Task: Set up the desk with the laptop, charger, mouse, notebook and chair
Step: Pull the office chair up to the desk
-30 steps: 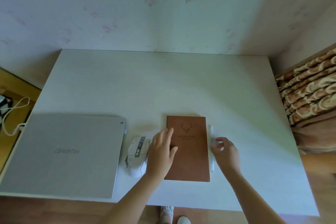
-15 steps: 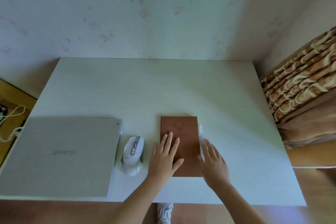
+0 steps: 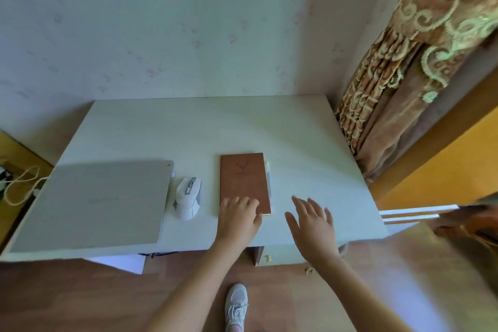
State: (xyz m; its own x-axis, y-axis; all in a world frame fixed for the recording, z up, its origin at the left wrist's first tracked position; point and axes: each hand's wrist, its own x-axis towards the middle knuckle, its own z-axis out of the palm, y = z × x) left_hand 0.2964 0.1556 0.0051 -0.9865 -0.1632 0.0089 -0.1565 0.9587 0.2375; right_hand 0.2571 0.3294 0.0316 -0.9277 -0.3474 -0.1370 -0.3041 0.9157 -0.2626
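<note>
One tabletop (image 3: 188,127) holds one closed laptop (image 3: 99,202), one white mouse (image 3: 188,198), one brown notebook (image 3: 244,178) and one white pen (image 3: 268,178). Two hands show, left hand (image 3: 238,219) and right hand (image 3: 314,225). One shoe (image 3: 235,304) stands on the floor.

Left hand (image 3: 238,217) rests palm-down, fingers curled, on the near end of the brown notebook (image 3: 244,179), which lies flat on the white desk (image 3: 215,127). Right hand (image 3: 312,219) hovers to its right, fingers spread, empty, apart from the notebook. A white pen (image 3: 268,178) lies along the notebook's right edge. Left of the resting hand: white mouse (image 3: 187,198), then closed grey laptop (image 3: 99,205) with a white cable (image 3: 18,188) beyond its far-left side.
</note>
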